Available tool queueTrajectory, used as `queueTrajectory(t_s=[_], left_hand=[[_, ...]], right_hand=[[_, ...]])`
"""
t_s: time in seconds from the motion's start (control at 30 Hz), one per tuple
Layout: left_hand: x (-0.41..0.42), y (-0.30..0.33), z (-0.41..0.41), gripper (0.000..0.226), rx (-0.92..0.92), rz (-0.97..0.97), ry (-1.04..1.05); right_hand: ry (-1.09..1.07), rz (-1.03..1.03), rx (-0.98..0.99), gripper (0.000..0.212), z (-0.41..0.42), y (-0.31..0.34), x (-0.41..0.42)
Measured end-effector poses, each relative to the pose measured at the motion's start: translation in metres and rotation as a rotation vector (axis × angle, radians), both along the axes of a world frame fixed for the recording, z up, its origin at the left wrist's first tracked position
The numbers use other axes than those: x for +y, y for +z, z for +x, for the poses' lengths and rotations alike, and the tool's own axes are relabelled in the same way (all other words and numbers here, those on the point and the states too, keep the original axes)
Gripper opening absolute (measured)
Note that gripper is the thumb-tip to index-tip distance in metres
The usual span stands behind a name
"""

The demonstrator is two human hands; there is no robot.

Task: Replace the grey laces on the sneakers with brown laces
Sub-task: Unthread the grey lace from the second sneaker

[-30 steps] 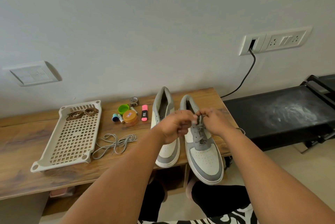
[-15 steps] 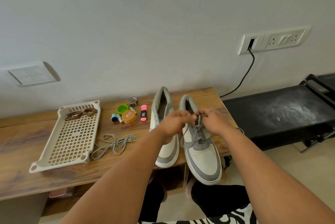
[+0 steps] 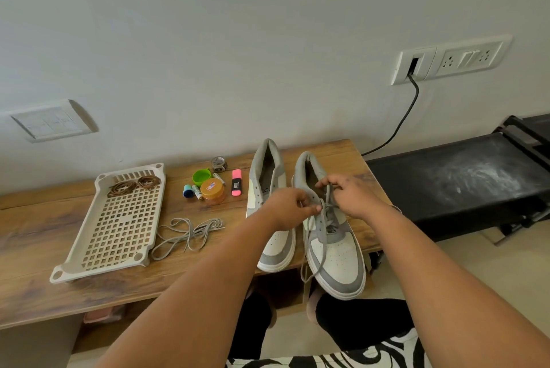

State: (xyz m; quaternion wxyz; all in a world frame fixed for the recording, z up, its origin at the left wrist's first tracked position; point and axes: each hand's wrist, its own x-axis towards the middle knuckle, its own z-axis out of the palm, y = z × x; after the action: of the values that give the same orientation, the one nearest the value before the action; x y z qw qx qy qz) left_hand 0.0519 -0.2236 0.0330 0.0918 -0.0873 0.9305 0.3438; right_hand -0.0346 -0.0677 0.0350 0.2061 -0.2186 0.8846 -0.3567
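Two grey-and-white sneakers stand side by side on the wooden table (image 3: pixel 35 236). The left sneaker (image 3: pixel 269 189) has no lace in it. The right sneaker (image 3: pixel 336 254) still carries its grey lace (image 3: pixel 326 212). My left hand (image 3: pixel 290 208) pinches that lace at the left eyelets, and a loose end hangs down past the toe. My right hand (image 3: pixel 351 195) pinches another strand of the same lace near the tongue. A loose grey lace (image 3: pixel 187 233) lies on the table. Coiled brown laces (image 3: pixel 132 184) sit at the far end of the beige perforated tray (image 3: pixel 119 227).
Behind the loose lace stand an orange-lidded jar (image 3: pixel 212 190), a green cap (image 3: pixel 201 177), a pink highlighter (image 3: pixel 236 182), batteries and a tape roll. A black treadmill (image 3: pixel 458 180) adjoins the table on the right. A black cable (image 3: pixel 398 126) runs from the wall socket.
Both hands have drawn apart over the right sneaker, loosening its grey lace; a free strand now hangs down past the toe.
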Motion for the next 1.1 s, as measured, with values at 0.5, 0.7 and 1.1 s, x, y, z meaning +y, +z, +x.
queueTrajectory(t_s=[0.5, 0.7, 1.1], left_hand=[[-0.039, 0.051, 0.021, 0.024, -0.078, 0.700, -0.013], [-0.027, 0.032, 0.015, 0.027, -0.245, -0.137, -0.206], [0.013, 0.015, 0.004, 0.029, 0.335, -0.273, -0.089]], right_hand=[[-0.024, -0.002, -0.078, 0.050, -0.007, 0.013, 0.021], [0.133, 0.290, -0.205, 0.021, -0.005, 0.015, 0.037], [0.102, 0.354, 0.117, 0.017, -0.004, 0.005, 0.016]])
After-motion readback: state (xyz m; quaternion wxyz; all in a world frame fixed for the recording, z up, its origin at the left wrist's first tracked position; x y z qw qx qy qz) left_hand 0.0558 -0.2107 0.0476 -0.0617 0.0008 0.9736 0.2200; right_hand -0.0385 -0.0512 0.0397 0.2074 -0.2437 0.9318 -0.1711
